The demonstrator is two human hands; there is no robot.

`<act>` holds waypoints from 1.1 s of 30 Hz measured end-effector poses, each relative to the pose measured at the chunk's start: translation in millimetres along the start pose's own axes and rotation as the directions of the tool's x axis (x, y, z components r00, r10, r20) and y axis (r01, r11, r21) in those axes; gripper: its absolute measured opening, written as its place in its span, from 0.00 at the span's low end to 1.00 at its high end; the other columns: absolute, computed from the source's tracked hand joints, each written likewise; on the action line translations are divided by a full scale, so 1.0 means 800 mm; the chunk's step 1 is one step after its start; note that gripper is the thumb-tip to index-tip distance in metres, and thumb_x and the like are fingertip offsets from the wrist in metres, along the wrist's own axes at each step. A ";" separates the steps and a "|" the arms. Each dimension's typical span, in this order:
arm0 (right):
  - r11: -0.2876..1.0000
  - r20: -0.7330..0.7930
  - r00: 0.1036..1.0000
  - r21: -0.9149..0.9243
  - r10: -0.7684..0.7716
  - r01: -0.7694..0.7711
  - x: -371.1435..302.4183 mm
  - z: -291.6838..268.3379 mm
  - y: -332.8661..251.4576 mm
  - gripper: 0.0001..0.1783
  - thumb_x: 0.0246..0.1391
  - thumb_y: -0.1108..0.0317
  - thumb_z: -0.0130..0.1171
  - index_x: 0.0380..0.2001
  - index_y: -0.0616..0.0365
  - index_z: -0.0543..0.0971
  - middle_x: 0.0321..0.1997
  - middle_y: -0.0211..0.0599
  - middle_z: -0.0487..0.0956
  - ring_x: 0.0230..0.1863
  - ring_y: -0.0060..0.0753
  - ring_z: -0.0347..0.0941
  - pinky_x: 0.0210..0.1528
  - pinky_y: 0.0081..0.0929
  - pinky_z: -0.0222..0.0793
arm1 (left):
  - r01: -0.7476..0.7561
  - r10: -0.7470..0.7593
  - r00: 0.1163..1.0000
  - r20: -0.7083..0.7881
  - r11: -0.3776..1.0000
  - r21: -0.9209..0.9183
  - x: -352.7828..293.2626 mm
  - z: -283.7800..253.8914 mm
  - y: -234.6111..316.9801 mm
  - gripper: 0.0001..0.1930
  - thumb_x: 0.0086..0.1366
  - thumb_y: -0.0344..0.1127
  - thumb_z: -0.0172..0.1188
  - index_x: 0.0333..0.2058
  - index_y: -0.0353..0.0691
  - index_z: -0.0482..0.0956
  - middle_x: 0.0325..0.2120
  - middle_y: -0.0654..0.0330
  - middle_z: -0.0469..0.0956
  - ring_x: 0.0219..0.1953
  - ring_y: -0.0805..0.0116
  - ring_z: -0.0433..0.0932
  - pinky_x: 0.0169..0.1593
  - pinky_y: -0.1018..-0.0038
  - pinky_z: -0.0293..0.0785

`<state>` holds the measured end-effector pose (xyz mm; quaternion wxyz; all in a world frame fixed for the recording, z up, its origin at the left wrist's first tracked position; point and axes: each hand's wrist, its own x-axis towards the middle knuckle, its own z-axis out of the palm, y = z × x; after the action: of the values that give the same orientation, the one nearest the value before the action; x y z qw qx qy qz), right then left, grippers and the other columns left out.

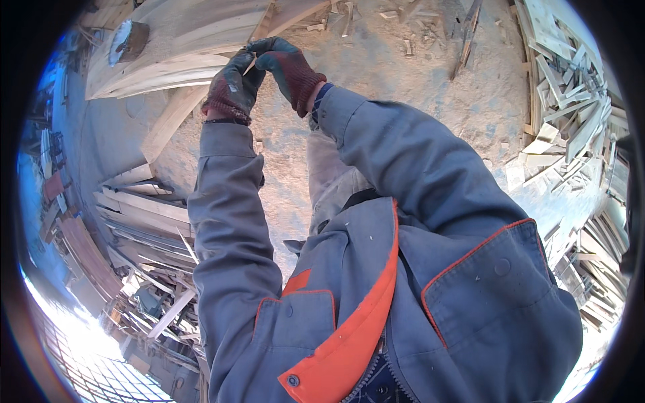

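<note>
My left hand (pixel 235 88) and my right hand (pixel 285 67), both in dark green coated gloves with maroon knit cuffs, meet at the upper middle of the view. Their fingers are closed and pressed together at the tips. Between them shows a thin pale sliver of wood (pixel 251 64), mostly covered by the gloves. Just beyond the hands lies a stack of wide pale boards (pixel 185 40), its near end beside my left hand. A narrow wood strip (pixel 264 23) lies past the fingertips, on or against the boards.
A board (pixel 173 122) slants beneath the stack. A short round log piece (pixel 129 41) rests on top. Heaps of scrap wood lie at left (pixel 148 221) and right (pixel 578 101). Sawdust covers the floor (pixel 416 101), with a long dark-edged slat (pixel 466 40) and small offcuts.
</note>
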<state>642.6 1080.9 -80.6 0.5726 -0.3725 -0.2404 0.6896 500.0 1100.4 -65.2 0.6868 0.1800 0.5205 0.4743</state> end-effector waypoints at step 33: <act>0.808 -0.310 0.903 0.422 -0.298 0.411 -0.030 0.032 0.110 0.10 0.61 0.80 0.59 0.44 0.59 0.82 0.50 0.32 0.84 0.39 0.17 0.76 0.40 0.21 0.74 | -0.582 0.125 0.098 0.987 -0.798 0.159 0.133 -0.059 0.111 0.43 0.54 0.63 0.76 0.61 0.39 0.78 0.54 0.45 0.74 0.58 0.38 0.70 0.60 0.43 0.67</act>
<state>570.6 1040.2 -126.0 0.7894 -0.2449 -0.0609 0.5596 417.8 1221.0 -75.3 -0.1601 0.9397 0.2372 0.1873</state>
